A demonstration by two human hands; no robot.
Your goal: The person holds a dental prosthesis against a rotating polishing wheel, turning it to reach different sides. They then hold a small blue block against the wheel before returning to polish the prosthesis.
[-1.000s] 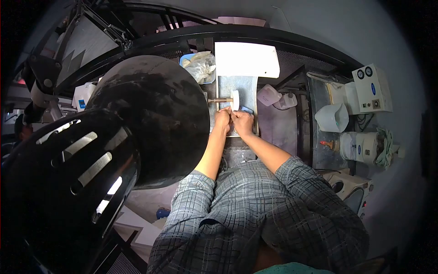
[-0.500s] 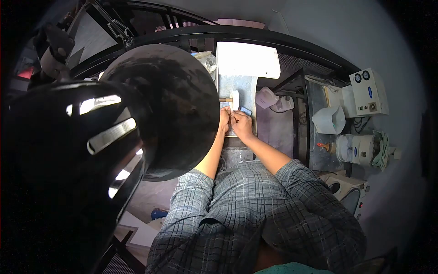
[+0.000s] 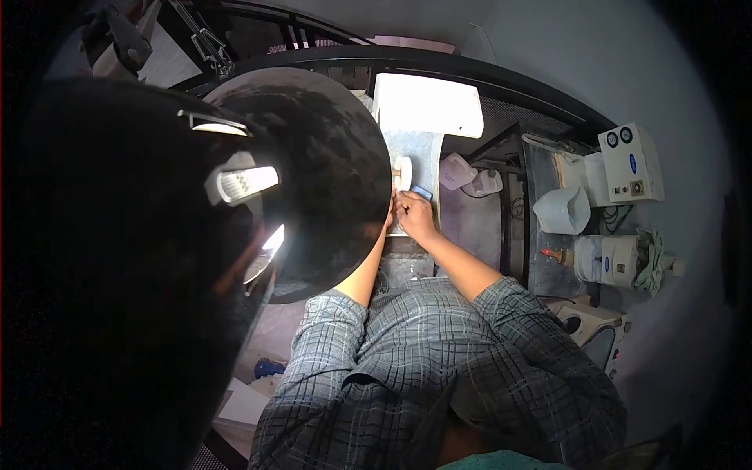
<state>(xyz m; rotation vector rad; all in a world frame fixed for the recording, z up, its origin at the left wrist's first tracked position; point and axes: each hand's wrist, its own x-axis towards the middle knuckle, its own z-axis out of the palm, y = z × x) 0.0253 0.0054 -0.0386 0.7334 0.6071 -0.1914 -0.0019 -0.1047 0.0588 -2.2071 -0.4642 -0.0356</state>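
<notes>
A white polishing wheel (image 3: 404,173) stands on edge over the work surface, just ahead of my fingers. My right hand (image 3: 416,215) is closed in a pinch directly below the wheel, and what it holds is too small to make out. My left hand (image 3: 389,213) is close beside it, mostly hidden behind the black lamp shade (image 3: 329,180), so its fingers do not show clearly. Just past my right hand lies a small blue object (image 3: 421,192).
The large lamp shade blocks the left side of the view. Behind the wheel is a bright white cover (image 3: 431,104). Plastic jugs (image 3: 456,171) stand to the right. A side table (image 3: 548,270) holds a white container (image 3: 562,210) and a machine with gauges (image 3: 632,163).
The lamp shade appears farther right and now hides more of my left hand and the wheel's spindle. My right hand stays pinched below the wheel, almost unmoved.
</notes>
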